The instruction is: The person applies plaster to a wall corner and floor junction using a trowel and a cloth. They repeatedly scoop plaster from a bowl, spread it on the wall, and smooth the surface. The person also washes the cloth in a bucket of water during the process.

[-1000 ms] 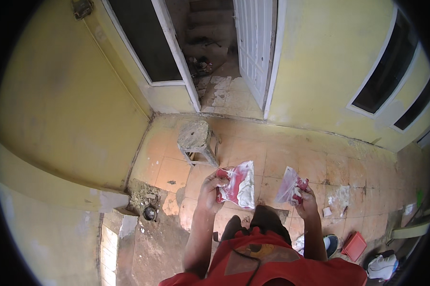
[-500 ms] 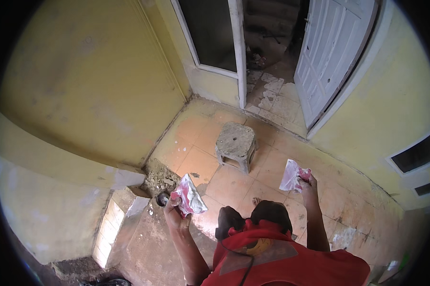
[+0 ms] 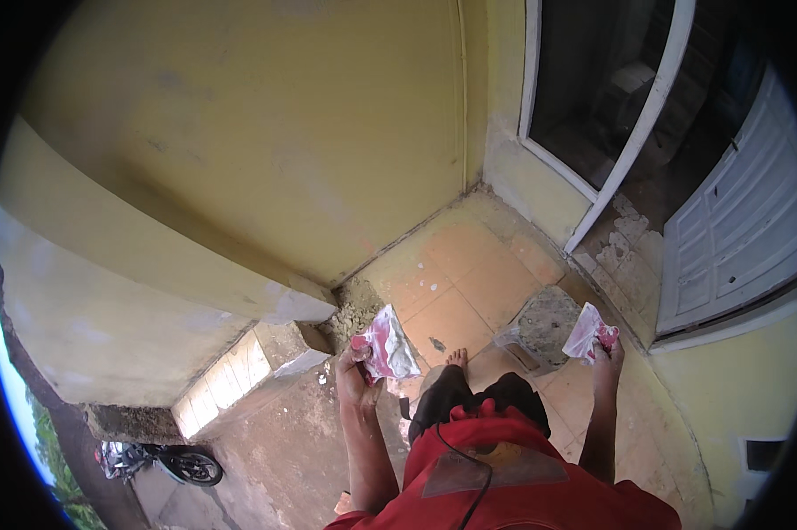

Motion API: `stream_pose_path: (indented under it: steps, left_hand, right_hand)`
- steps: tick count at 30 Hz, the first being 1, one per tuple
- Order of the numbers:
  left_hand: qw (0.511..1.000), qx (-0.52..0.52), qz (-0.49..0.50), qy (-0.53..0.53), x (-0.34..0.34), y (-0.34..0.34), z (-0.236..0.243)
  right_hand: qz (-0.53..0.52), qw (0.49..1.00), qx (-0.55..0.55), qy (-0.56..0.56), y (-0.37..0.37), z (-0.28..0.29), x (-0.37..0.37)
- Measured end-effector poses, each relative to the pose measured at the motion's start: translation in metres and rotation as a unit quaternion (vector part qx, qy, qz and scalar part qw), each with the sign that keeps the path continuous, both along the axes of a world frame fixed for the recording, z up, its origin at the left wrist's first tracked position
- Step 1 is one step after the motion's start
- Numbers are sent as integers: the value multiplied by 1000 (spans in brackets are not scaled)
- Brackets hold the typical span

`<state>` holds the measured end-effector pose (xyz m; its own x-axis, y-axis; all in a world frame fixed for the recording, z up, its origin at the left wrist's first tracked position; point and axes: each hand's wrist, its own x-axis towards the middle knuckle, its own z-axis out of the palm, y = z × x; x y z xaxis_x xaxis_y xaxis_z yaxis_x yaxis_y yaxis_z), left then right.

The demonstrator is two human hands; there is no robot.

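yellow painted wall: past the fingers of the left hand. white panelled door: right of the fingers of the right hand. grimy grey square stool: left of right fingers. red flat scraper smeared with white paste: gripped in left fingers, extends right of them. smaller pale-bladed red-handled scraper: right fingers clenched on handle, blade left of them.

Single view: left fisheye of head-worn pair, upright. Looks steeply down from above red shirt, which lies nearest, at lower edge. Left hand and right hand at middle depth. Faces yellow wall and tiled floor; white door at far right. Wide field reaches motorbike at left. Straight edges bend toward dark round rim of view.
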<state>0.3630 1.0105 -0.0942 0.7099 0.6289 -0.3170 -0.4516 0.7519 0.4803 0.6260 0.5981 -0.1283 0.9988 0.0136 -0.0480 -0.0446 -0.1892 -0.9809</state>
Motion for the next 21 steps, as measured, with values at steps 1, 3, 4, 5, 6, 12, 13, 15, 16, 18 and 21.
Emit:
stream_pose_path:
  steps: [1,3,4,5,6,12,13,15,16,18,21]
  left_hand:
    - [1000,12,-18,-5,15,19,11]
    - [999,3,-38,-18,33,57,1]
    - [998,13,-50,-19,42,74,1]
    - [998,24,-50,-19,50,91,3]
    - [998,27,-56,-21,63,102,4]
    - [998,-3,-61,-20,89,126,15]
    - [998,-14,-60,-9,90,125,15]
    - [998,-21,-62,7,85,134,-1]
    - [997,-24,-69,6,80,138,-5]
    - [996,-32,-83,2,77,143,-10]
    - [996,4,-77,33,89,156,-19]
  right_hand:
    - [4,1000,9,-12,21,2,1]
    - [2,999,17,-31,48,6,-9]
    - [1,1000,12,-16,59,2,-11]
    - [0,1000,7,0,68,-2,-13]
    - [-7,1000,-5,15,71,-4,-13]
    - [-25,1000,-9,1,109,0,14]
    - [-33,999,-5,-12,118,2,19]
    - [-47,998,6,-43,138,3,32]
    - [-36,998,-4,-48,151,9,34]
    - [-13,998,-27,-59,171,23,35]
    - [-2,993,-66,-93,179,18,50]
